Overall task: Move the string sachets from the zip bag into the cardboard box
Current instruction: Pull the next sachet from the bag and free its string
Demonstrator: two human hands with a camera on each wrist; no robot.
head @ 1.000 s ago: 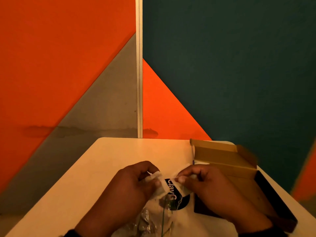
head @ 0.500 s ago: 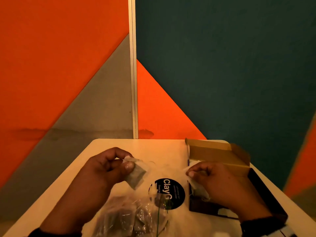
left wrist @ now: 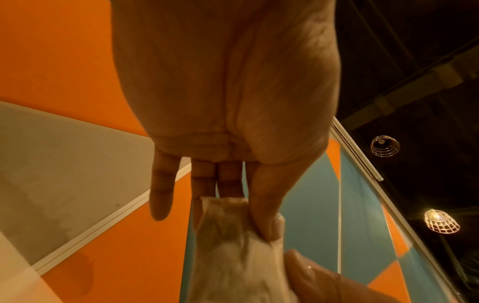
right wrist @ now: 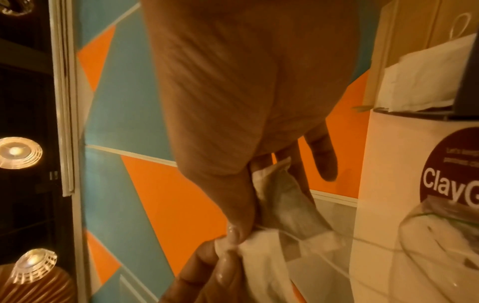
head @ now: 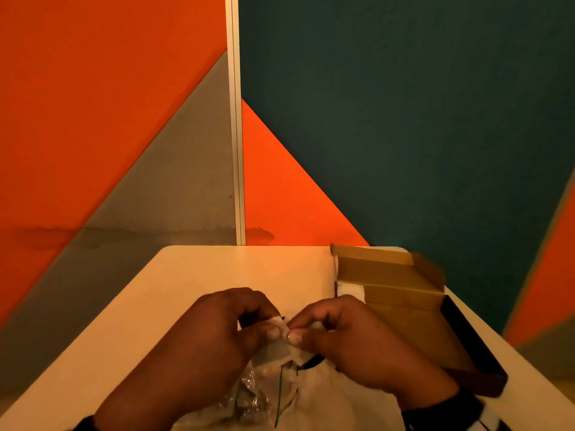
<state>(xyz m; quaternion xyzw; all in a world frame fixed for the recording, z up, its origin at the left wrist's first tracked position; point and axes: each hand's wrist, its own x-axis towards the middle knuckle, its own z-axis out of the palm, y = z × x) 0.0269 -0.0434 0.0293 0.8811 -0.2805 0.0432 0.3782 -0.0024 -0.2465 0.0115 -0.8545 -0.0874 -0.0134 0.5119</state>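
Step in hand looked like the pull-out/separation: left hand (head: 217, 334) & right hand (head: 351, 340) met thumb-to-thumb just above the zip bag (head: 264, 396), each pinching the same pale string sachet (left wrist: 241, 242) between thumb & forefinger, other fingers loosely extended. The bag lay crumpled under both wrists, w/ more sachets seemingly inside, though contents were too blurred to count. Next move prob. called for the left to let go & the right to carry the sachet up and to its right into the open cardboard box (head: 401, 293), minding the trailing string.
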